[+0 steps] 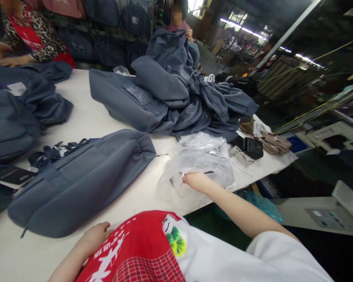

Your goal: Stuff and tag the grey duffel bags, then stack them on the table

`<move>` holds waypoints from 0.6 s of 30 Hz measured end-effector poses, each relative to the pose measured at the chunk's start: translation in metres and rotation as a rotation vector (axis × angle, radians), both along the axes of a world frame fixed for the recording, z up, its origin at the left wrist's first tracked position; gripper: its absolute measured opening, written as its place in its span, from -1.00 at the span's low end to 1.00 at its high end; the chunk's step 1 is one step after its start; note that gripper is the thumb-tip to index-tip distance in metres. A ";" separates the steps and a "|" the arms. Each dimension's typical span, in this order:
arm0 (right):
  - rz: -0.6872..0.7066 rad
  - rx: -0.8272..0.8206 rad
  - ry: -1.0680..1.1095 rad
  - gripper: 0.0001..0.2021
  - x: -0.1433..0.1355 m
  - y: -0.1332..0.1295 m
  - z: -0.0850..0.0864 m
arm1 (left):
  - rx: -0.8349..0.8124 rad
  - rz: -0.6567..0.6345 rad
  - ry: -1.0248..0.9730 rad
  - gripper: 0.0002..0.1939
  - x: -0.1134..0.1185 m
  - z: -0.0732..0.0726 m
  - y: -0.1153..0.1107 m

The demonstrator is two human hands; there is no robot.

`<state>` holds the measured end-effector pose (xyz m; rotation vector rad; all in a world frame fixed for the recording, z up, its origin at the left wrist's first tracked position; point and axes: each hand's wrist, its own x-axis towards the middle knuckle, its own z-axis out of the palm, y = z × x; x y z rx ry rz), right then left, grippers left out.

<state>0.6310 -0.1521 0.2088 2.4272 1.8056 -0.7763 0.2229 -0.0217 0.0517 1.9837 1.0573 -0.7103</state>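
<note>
Clear plastic bags [200, 164] under R hand [195, 181], grip unclear; L hand [95, 237] loose beside grey backpack [82, 178].

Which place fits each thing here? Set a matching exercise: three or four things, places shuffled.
Things:
1 right hand
2 left hand
3 grey bag
4 black box

Places:
A flat on the white table, in front of the person
B on the clear plastic bag
C at the near table edge, by the red apron
D far right of the table, beyond the plastic

Pairs: 1-B, 2-C, 3-A, 4-D
</note>
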 end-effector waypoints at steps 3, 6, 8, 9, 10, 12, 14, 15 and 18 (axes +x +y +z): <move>0.115 0.108 0.219 -0.83 -0.018 0.008 0.030 | 0.078 -0.006 -0.196 -0.53 0.023 0.039 0.008; 0.098 0.288 0.582 -0.71 -0.041 0.026 0.052 | 0.184 0.119 -0.519 -0.47 0.050 0.089 0.015; 0.008 0.333 0.796 -0.67 -0.059 0.042 0.052 | 0.144 0.259 -0.745 -0.46 0.063 0.118 0.018; -0.038 0.335 0.893 -0.66 -0.068 0.050 0.048 | 0.083 0.331 -0.849 -0.45 0.068 0.130 0.019; -0.078 0.325 0.984 -0.65 -0.078 0.058 0.041 | 0.011 0.394 -0.939 -0.45 0.071 0.139 0.020; -0.134 0.284 1.132 -0.62 -0.097 0.073 0.025 | -0.095 0.465 -1.065 -0.46 0.076 0.150 0.020; -0.199 0.265 1.226 -0.58 -0.115 0.085 0.009 | -0.094 0.477 -1.100 -0.49 0.078 0.151 0.019; -0.240 0.275 1.248 -0.56 -0.123 0.090 0.002 | -0.074 0.478 -1.092 -0.49 0.079 0.149 0.019; -0.316 0.318 1.250 -0.52 -0.141 0.101 -0.013 | -0.078 0.548 -1.041 -0.52 0.081 0.134 0.015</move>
